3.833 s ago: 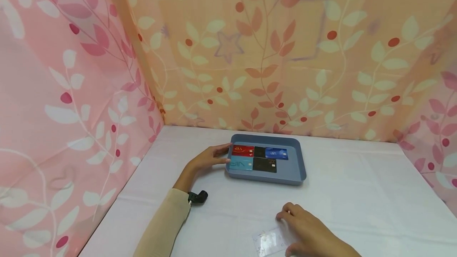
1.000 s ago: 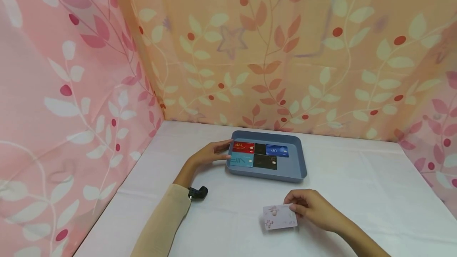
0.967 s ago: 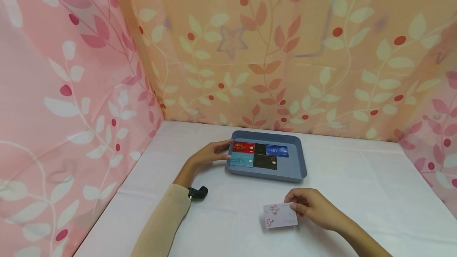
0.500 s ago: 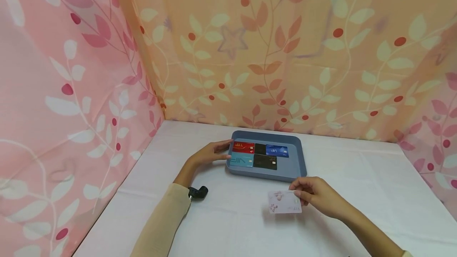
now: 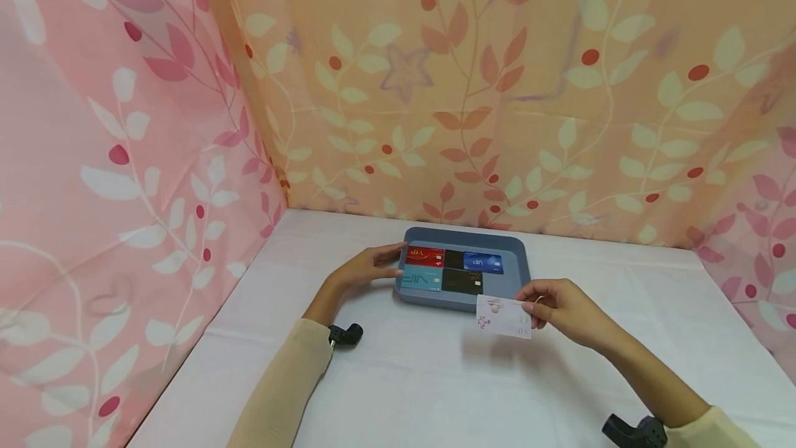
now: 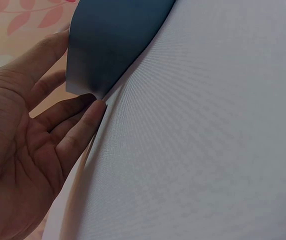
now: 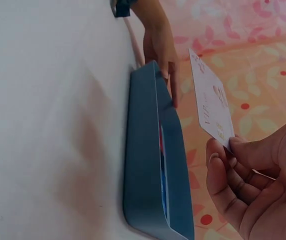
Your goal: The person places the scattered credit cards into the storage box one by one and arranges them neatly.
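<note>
My right hand [image 5: 566,313] pinches a pale pink-white VIP card [image 5: 502,316] between thumb and fingers, above the front edge of the blue-grey tray [image 5: 506,285]. In the right wrist view the card [image 7: 212,97] stands apart from the tray wall. My left hand [image 5: 367,266] touches the tray's left end with nearly straight fingers; in the left wrist view its fingertips meet the tray [image 6: 113,40] at its edge. Flat in the tray lie a red card [image 5: 425,256], a teal card [image 5: 421,278], a blue card [image 5: 483,263] and two black cards [image 5: 462,281].
A white cloth [image 5: 398,379] covers the table. Leaf-patterned fabric [image 5: 373,109] closes off the back and sides. Each wrist carries a small black camera, the left one [image 5: 346,335] just in front of the tray's left end.
My right hand has picked the card up from the table and carried it forward to the tray's front edge. The left hand has kept its place at the tray.
</note>
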The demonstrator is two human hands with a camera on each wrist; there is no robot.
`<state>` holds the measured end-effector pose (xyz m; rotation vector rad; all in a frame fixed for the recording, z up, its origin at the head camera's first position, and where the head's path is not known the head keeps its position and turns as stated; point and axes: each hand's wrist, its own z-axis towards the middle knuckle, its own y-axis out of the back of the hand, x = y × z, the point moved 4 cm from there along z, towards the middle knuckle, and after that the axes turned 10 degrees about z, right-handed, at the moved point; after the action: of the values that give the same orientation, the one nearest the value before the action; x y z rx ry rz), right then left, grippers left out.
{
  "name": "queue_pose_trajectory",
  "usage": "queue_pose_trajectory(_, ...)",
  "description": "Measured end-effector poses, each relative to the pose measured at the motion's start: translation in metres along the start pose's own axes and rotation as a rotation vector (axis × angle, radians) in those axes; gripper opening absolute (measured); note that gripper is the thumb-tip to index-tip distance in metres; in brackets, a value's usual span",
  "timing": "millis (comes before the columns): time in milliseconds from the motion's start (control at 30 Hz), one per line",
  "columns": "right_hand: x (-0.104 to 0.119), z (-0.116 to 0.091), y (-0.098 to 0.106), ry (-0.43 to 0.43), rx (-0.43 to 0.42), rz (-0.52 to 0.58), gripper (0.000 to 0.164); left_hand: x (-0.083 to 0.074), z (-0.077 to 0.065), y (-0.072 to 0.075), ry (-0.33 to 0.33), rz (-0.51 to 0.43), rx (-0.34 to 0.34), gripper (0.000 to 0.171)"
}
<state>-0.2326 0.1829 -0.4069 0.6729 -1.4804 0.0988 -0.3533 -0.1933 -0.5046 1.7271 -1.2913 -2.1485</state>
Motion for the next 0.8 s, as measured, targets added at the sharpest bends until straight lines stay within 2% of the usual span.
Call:
queue_pose_trajectory(467,-0.008,0.027,0.024,0.036,-0.107,-0.059,0.016,0.001,0.000,0.001,0.020,0.009,-0.002,0.077)
queue_pose_trajectory(800,-0.013,0.049,0.031,0.022,-0.116,-0.100,0.015,0.002,0.001,0.000,0.007,0.000,0.002,0.077)
